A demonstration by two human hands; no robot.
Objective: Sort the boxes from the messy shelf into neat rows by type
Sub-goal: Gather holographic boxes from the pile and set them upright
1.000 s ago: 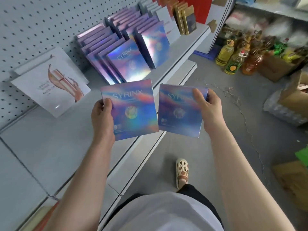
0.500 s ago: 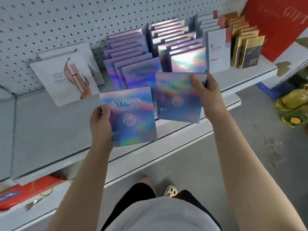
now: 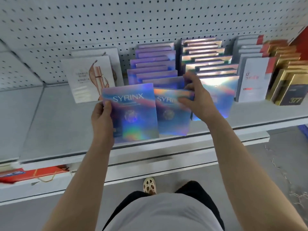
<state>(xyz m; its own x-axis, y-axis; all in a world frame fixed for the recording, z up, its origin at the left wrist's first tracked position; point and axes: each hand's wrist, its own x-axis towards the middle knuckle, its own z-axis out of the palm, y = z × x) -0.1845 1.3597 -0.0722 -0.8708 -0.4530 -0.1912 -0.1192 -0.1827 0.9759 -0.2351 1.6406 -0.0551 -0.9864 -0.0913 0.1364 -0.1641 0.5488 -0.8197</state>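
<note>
My left hand (image 3: 101,119) grips a holographic blue SYRINX box (image 3: 133,114) by its left edge, held upright above the shelf's front. My right hand (image 3: 195,99) holds a second SYRINX box (image 3: 171,117) by its top right corner, at the front of the left purple row (image 3: 155,64). A second holographic row (image 3: 208,57) stands to the right, its front box (image 3: 221,94) partly behind my right hand. Two white boxes with a pink lipstick picture (image 3: 90,79) lean at the left.
The grey shelf (image 3: 55,122) has bare surface to the left. White-and-red boxes (image 3: 255,80) and gold-and-black boxes (image 3: 290,87) fill the right end. A pegboard wall (image 3: 116,22) backs the shelf. A red bag (image 3: 33,174) lies on the lower shelf.
The view has swung from the aisle floor to face the shelf. Both hands carried their boxes forward; the right box now sits at the front of the left purple row.
</note>
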